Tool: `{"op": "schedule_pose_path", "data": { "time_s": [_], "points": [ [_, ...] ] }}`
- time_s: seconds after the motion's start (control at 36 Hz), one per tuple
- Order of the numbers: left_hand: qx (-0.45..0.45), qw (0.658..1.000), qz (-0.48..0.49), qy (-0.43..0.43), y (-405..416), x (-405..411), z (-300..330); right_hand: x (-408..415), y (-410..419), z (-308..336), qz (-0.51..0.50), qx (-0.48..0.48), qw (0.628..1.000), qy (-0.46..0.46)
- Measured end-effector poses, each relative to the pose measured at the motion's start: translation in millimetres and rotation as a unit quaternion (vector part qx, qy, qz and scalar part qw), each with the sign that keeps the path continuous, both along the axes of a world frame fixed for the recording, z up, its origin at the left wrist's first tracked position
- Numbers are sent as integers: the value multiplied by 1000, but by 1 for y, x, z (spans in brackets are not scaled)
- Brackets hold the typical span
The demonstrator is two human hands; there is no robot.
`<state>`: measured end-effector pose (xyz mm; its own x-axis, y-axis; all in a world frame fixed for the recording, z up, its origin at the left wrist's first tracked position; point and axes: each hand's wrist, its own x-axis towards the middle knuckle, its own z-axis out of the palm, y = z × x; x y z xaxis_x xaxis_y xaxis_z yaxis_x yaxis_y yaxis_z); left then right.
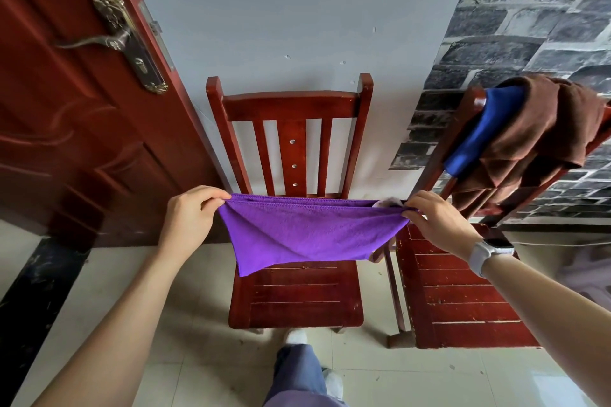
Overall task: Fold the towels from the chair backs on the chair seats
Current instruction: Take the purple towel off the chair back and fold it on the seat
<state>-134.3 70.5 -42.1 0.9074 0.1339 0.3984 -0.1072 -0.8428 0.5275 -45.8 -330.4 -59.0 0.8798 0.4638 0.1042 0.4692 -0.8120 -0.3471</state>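
Room: pale tiled floor (pixel 205 370); plain grey wall (pixel 281 10) behind; dark red panelled door (pixel 66 129) at left with an ornate brass lever handle (pixel 114 40); dark brick-pattern wall covering (pixel 535 26) at right.

Seating: 2 dark red wooden chairs, side by side. Centre chair (pixel 294 301), slatted back against the grey wall, slatted seat facing the viewer. Right chair (pixel 463 294), seat paint worn; its back carries 2 draped towels, 1 blue towel (pixel 476 132) and 1 brown towel (pixel 542 142) overlapping it.

Item in hand: purple towel (pixel 310 231), held in the air above the rear of the centre chair's seat. Long axis runs left to right; top edge stretched taut and level, the body sagging down to a point at lower left.

Left hand (pixel 188 218): pinches the left top corner. Right hand (pixel 439 221): pinches the right top corner; pale watch (pixel 489 253) on that wrist.
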Motion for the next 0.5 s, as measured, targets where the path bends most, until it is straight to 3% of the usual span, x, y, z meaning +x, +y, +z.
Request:
{"op": "schedule_pose_path", "data": {
  "time_s": [0.28, 0.5],
  "points": [
    [-2, 1000, 2, 4, 8, 1, -3, 4, 6, 3, -96, 132, 986, 23],
    [32, 999, 12, 24, 16, -1, -10, 10, -1, 9, -21, 72, 997, -29]
  ]
}}
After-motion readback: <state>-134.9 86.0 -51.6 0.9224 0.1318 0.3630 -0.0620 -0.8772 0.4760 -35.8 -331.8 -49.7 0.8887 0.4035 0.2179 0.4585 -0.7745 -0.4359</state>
